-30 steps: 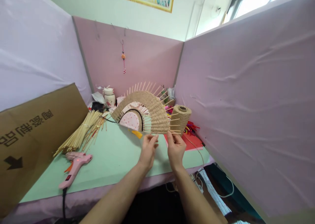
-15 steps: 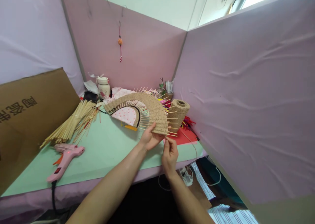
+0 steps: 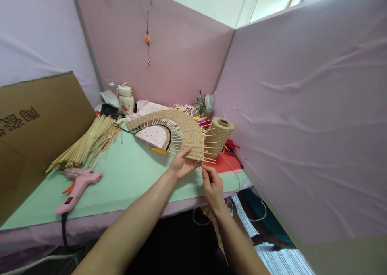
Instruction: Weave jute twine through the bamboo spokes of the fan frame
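One woven fan (image 3: 190, 132) was held above the table (image 3: 136, 182), near the twine spool (image 3: 219, 138). The left hand (image 3: 182, 166) grasped its lower right end; the right hand (image 3: 213, 186) was pinched together just below that corner (what it gripped could not be determined). The fan was judged light, rough and non-slip, its weave springy, its projecting sticks (image 3: 210, 162) breakable. The dense weave offered the recommended hold. Count: one spool, one glue gun (image 3: 80, 188), one bottle (image 3: 126, 101), one stick bundle (image 3: 81, 144); projecting sticks, indeterminate.
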The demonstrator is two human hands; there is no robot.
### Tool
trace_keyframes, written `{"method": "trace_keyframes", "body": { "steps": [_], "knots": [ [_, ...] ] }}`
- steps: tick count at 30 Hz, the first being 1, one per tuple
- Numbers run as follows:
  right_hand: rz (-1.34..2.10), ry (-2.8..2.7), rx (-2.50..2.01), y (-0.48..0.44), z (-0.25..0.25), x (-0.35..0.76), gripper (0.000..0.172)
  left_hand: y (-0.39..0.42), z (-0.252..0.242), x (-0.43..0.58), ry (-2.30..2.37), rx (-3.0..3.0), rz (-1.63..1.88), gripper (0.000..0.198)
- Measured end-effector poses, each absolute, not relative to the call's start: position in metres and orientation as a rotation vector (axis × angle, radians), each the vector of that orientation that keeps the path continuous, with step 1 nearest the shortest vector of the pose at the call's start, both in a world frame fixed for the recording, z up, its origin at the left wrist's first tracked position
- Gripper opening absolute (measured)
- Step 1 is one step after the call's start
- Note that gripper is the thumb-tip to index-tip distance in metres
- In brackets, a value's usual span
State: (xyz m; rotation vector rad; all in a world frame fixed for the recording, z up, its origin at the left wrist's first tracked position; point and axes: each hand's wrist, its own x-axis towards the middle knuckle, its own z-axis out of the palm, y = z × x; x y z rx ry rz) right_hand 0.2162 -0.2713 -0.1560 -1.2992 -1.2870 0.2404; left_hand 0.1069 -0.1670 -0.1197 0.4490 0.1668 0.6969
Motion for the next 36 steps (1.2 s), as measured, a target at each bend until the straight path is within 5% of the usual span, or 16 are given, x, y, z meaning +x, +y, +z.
{"method": "trace_keyframes", "body": {
  "steps": [14, 23, 36],
  "knots": [
    [0.253, -1.287, -1.336, -0.282, -0.145, 0.212, 0.022, -0.166, -0.121, 0.107, 0.312, 0.448, 0.732, 0.025],
    [-0.157, -1.307, -1.400, -0.283, -0.113, 0.240, 0.015, -0.167, -0.118, 0.106, 0.357, 0.499, 0.733, 0.033],
    [0.443, -1.045, -1.393, -0.259, -0.129, 0.254, 0.029, -0.166, -0.120, 0.106, 0.351, 0.486, 0.723, 0.038]
  ]
}}
